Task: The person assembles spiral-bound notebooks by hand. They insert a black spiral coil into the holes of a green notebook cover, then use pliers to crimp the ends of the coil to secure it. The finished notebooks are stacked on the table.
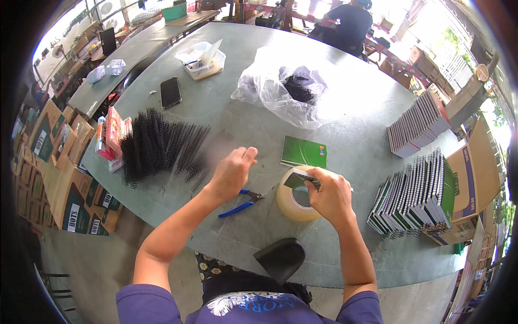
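Observation:
My left hand [233, 171] is raised over the table, its fingers pinched together. A dark blur lies beside its fingertips, and I cannot make out what they hold. To its left is a large heap of black spiral binding coils [154, 140]. My right hand [330, 194] grips the edge of a small green notebook [295, 180], tilted over a wide roll of tape [289, 203]; the hand hides part of it. Just beyond lies another green notebook [304, 152], flat on the table. Blue-handled pliers [241, 203] rest between my forearms.
Bound notebooks [413, 194] stand in a row at right by an open carton [468, 178]; another stack [416, 125] is behind. Farther back are a plastic bag of black coils [283, 89], a clear tub [202, 62] and a phone [171, 92]. A dark rounded object [280, 259] sits near me.

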`<state>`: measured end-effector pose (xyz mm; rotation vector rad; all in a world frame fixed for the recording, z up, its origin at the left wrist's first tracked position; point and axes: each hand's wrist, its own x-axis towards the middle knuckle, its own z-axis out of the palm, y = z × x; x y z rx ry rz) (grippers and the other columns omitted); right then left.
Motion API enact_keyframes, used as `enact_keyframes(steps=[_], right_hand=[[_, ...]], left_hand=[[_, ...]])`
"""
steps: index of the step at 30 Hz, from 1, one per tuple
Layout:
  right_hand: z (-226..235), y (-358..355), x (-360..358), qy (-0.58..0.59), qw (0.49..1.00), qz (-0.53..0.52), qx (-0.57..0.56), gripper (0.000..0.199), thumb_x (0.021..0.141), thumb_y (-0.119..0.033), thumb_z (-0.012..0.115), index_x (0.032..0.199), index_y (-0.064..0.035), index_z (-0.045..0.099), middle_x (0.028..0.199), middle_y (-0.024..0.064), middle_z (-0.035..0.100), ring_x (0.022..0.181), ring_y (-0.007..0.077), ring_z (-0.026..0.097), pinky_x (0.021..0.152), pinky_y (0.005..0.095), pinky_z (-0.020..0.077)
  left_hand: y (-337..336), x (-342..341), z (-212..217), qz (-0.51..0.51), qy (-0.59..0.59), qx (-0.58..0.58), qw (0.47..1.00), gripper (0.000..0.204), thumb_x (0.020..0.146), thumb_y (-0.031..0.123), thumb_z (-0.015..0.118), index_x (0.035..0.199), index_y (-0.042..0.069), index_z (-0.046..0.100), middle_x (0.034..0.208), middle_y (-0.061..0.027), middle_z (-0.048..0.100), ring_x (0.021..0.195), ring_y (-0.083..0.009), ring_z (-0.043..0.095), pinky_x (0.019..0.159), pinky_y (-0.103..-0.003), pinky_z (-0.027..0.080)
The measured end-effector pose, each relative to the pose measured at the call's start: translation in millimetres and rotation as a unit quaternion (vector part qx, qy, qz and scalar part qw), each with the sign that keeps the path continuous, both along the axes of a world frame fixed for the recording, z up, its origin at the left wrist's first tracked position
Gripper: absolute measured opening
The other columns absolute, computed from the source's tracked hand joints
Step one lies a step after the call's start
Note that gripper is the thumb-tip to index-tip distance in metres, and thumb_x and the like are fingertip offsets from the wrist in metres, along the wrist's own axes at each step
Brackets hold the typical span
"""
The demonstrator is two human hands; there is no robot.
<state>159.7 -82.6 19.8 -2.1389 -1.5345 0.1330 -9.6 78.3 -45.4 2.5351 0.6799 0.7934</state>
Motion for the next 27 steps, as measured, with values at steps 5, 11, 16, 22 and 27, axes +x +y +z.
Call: enact_keyframes(steps=[5,11,16,22,27], right_hand=[[-14,-2,-2,-0.002,0.996,0.023,0.085,0.021,0.078,-0.011,0.061,0.099,-0.0111,0.065,0.091,0.0096,0.066,0.079,0.0291,0.063,0.070,0.0372,0.0476],[-28,-2,0,0.017,0.990,0.028,0.139,0.017,0.079,-0.013,0.060,0.095,-0.0133,0.067,0.093,0.0041,0.067,0.080,0.0228,0.064,0.070,0.0339,0.0476],[-20,-3,-6,0.037,0.991,0.001,0.126,0.014,0.078,-0.015,0.061,0.090,-0.0139,0.068,0.086,0.0031,0.068,0.075,0.0220,0.064,0.066,0.0330,0.0484],[-18,-5,-10,0.039,0.991,0.000,0.125,0.012,0.079,-0.017,0.061,0.088,-0.0129,0.069,0.083,0.0057,0.068,0.070,0.0236,0.064,0.062,0.0325,0.0485],[-22,-5,-14,-0.009,0.992,0.006,0.128,0.011,0.081,-0.019,0.060,0.087,-0.0140,0.068,0.083,0.0039,0.067,0.078,0.0236,0.064,0.071,0.0347,0.0473]], left_hand=[[-35,-1,31,-0.090,-0.121,-0.148,0.977,0.013,0.086,0.008,0.059,0.095,-0.001,0.058,0.083,-0.0136,0.063,0.071,-0.0193,0.062,0.063,-0.029,0.048],[-61,14,28,-0.066,-0.159,-0.188,0.967,0.013,0.086,0.009,0.059,0.094,-0.001,0.061,0.080,-0.0123,0.063,0.067,-0.0174,0.059,0.061,-0.029,0.047],[-63,17,23,-0.059,-0.153,-0.104,0.981,0.013,0.085,0.008,0.059,0.093,-0.002,0.061,0.080,-0.0153,0.063,0.067,-0.0252,0.060,0.060,-0.031,0.048],[-64,17,26,-0.025,-0.115,-0.087,0.989,0.011,0.082,0.006,0.061,0.091,-0.001,0.060,0.079,-0.0156,0.062,0.067,-0.0281,0.061,0.060,-0.034,0.048],[-64,23,43,-0.006,-0.137,-0.025,0.990,0.012,0.081,0.008,0.063,0.090,0.002,0.059,0.077,-0.0137,0.061,0.064,-0.0289,0.059,0.059,-0.035,0.048]])
